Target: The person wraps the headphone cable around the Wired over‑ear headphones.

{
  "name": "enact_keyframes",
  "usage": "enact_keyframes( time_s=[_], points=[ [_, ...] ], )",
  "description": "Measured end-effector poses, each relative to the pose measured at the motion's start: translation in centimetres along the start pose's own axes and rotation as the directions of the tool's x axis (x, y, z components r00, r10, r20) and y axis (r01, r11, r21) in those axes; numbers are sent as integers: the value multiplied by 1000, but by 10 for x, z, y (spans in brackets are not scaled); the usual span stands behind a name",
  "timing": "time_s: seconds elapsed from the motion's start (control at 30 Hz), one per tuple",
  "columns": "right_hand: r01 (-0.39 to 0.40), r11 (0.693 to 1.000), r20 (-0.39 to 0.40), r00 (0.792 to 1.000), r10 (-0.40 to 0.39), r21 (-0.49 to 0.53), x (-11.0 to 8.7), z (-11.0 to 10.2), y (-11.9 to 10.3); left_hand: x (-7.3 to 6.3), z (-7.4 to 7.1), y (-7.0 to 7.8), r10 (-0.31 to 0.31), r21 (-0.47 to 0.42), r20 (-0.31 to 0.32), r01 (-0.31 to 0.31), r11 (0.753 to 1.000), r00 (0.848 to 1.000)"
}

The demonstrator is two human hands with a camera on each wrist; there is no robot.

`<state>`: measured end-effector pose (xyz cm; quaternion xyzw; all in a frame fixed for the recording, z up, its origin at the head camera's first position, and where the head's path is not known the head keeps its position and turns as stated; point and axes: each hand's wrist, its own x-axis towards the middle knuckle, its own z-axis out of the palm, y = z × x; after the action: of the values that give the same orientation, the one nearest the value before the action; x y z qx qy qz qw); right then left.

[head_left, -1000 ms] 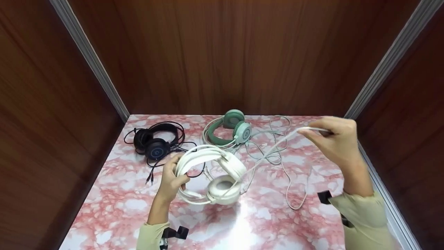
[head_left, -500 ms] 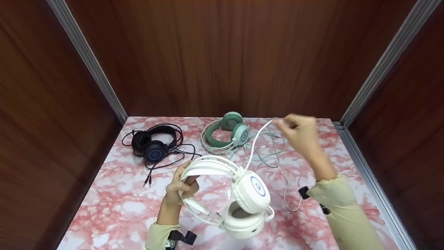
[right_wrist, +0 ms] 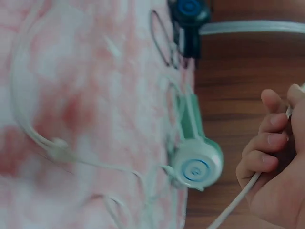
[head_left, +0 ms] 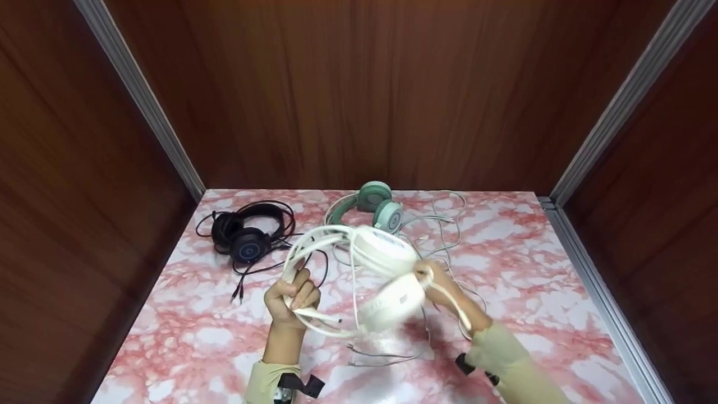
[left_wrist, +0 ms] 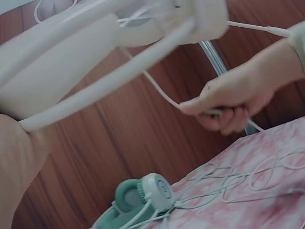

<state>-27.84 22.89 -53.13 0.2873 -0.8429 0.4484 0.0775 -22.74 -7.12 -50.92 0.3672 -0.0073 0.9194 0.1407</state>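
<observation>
Inward and down has come the right hand (left_wrist: 231,100), from out to the right to beside the white headset (head_left: 387,252), which is held up over the table (head_left: 213,336). Its fingers curl round the cord (right_wrist: 233,204); the left hand (head_left: 291,297) grips the band (left_wrist: 71,71). I'd judge the headset light, its band springy, its cups smooth and perhaps slippery, the cord limp. Best held by the band, I'd say; tugging cord could strain its joint.

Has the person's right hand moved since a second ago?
Yes: in the head view, judged against the green headphones, the right hand has moved left and down the picture.
</observation>
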Motion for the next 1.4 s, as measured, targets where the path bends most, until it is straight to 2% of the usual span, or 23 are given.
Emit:
enact_keyframes(
  time_s=[0.1, 0.17, 0.23, 0.27, 0.33, 0.4, 0.47, 0.5, 0.57, 0.6, 0.67, 0.77, 0.83, 0.87, 0.93, 0.97, 1.03, 1.07, 1.13, 1.23, 1.3, 1.37, 1.4],
  points=[
    [-21, 997, 77, 997, 27, -68, -10, 17, -9, -2, -5, -1, 73, -21, -114, -76, 997, 991],
    [-81, 986, 133, 986, 101, -144, -16, 28, -19, -2, -9, -1, 125, -6, -202, -129, 992, 971],
    [-73, 977, 194, 974, 113, -201, -21, 36, -27, -4, -12, -1, 181, 30, -293, -180, 983, 939],
    [-38, 968, 214, 972, 93, -248, -24, 39, -32, -5, -13, 0, 214, 60, -336, -206, 977, 917],
    [41, 955, 242, 970, 32, -292, -31, 41, -41, -8, -15, 2, 289, 142, -414, -253, 957, 863],
    [92, 946, 263, 965, -7, -312, -37, 38, -49, -12, -16, 6, 392, 279, -474, -288, 916, 789],
    [117, 937, 271, 962, -24, -330, -41, 31, -55, -15, -17, 12, 503, 436, -520, -291, 851, 691],
    [110, 938, 278, 960, -16, -328, -43, 25, -58, -17, -18, 16, 547, 503, -535, -278, 819, 643],
    [101, 935, 287, 958, 0, -339, -45, 13, -60, -20, -18, 25, 634, 622, -556, -237, 747, 537],
    [101, 933, 288, 958, 2, -345, -45, 7, -60, -21, -19, 30, 666, 662, -563, -216, 718, 488],
    [95, 932, 293, 956, 12, -350, -46, -7, -60, -24, -19, 42, 715, 712, -575, -187, 677, 398],
    [104, 925, 284, 959, 4, -365, -50, -26, -58, -30, -16, 60, 787, 780, -559, -158, 606, 261],
    [78, 931, 289, 957, 30, -356, -55, -39, -58, -35, -13, 70, 828, 819, -529, -143, 555, 187],
    [54, 939, 292, 955, 51, -340, -57, -45, -57, -38, -11, 74, 849, 840, -504, -139, 524, 157],
    [-14, 950, 295, 949, 111, -313, -62, -59, -57, -43, -8, 82, 890, 881, -442, -135, 454, 115],
    [-48, 953, 292, 946, 139, -299, -64, -66, -58, -45, -6, 86, 904, 893, -414, -144, 426, 102],
    [-86, 958, 273, 948, 163, -272, -69, -81, -58, -48, -4, 90, 927, 913, -364, -163, 374, 91],
    [-87, 961, 258, 953, 158, -264, -72, -88, -59, -49, -3, 92, 936, 922, -340, -164, 351, 90],
    [-78, 962, 229, 963, 140, -260, -76, -99, -63, -50, 0, 93, 945, 934, -310, -156, 323, 100],
    [-39, 960, 187, 978, 94, -277, -75, -108, -73, -47, 1, 91, 961, 967, -234, -70, 246, 149],
    [-24, 954, 168, 983, 76, -297, -72, -114, -81, -44, 3, 87, 964, 982, -186, -5, 191, 192],
    [5, 953, 159, 986, 46, -304, -68, -121, -90, -42, 5, 85, 960, 990, -137, 41, 131, 242],
    [22, 955, 163, 986, 27, -295, -66, -125, -94, -41, 7, 85, 956, 992, -125, 58, 114, 264]
  ],
)
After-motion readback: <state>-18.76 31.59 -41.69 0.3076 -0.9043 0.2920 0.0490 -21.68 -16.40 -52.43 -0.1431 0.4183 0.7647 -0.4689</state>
